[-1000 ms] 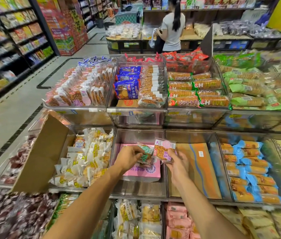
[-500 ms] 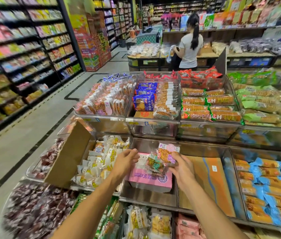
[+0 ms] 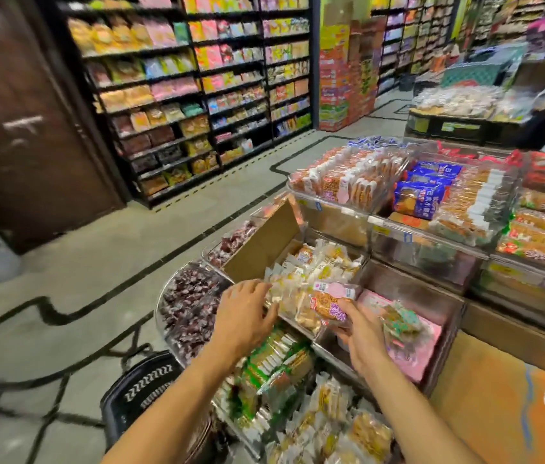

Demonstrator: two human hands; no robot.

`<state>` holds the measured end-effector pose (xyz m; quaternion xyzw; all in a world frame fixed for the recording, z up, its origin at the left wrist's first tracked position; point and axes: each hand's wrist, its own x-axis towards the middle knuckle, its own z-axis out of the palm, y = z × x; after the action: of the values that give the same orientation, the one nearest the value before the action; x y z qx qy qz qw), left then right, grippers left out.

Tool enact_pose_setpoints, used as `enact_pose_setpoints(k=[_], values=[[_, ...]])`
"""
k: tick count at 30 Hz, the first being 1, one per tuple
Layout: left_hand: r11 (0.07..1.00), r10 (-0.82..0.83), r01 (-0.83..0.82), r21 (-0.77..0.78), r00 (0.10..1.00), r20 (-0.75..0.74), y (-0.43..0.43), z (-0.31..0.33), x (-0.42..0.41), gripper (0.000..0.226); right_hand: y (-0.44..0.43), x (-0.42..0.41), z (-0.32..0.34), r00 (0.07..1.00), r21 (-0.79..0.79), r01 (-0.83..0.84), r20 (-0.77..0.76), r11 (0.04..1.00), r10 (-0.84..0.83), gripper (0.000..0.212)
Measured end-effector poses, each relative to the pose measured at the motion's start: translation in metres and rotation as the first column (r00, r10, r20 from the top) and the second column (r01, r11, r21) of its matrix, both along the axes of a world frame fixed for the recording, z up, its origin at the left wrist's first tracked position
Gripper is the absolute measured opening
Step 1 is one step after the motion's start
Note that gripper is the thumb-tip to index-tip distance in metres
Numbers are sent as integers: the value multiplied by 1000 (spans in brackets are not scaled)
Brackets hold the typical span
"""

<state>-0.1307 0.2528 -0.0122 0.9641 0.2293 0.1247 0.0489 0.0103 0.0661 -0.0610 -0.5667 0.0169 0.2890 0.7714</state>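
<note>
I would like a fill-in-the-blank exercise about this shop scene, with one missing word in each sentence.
The right hand pinches a clear snack packet whose label is ____.
On the flat pink box lies a small packet wrapped in ____.
The open left hand reaches toward the white-and-yellow wrapped pastries and holds ____.
The black plastic basket stands on the ____.
Missing words: pink, green, nothing, floor.

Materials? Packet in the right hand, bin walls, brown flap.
Pink-labelled snack packet in the right hand: glossy clear plastic film, contents show through. Clear bin wall: rigid plastic, likely acrylic, see-through with reflections. Flat brown flap: matte cardboard, dull face.
</note>
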Motion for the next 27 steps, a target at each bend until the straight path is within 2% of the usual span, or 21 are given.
enact_pose_setpoints(k=[7, 10, 13, 14, 16, 19, 27], values=[[970, 232, -226, 85, 970, -67, 36, 11, -102, 50, 76, -67, 12, 965, -35, -257, 39, 966, 258, 18], [946, 323, -318, 65, 941, -98, 60, 12, -145, 51, 114, -98, 15, 947, -36, -317, 45, 948, 319, 19], [912, 409, -404, 70, 905, -117, 87, 11, -186, 51, 153, -132, 19, 933, -35, -357, 40, 934, 358, 7], [903, 430, -425, 70, 895, -120, 97, 10, -199, 51, 167, -143, 21, 928, -35, -370, 36, 928, 371, 16], [886, 464, -460, 65, 876, -130, 118, 6, -225, 53, 194, -166, 23, 914, -37, -401, 47, 915, 402, 21], [868, 497, -494, 55, 856, -145, 151, -5, -262, 53, 232, -198, 17, 890, -58, -444, 85, 894, 448, 9], [838, 542, -546, -8, 833, -113, 222, -32, -336, 49, 321, -273, -8, 808, -155, -565, 96, 811, 581, 20]])
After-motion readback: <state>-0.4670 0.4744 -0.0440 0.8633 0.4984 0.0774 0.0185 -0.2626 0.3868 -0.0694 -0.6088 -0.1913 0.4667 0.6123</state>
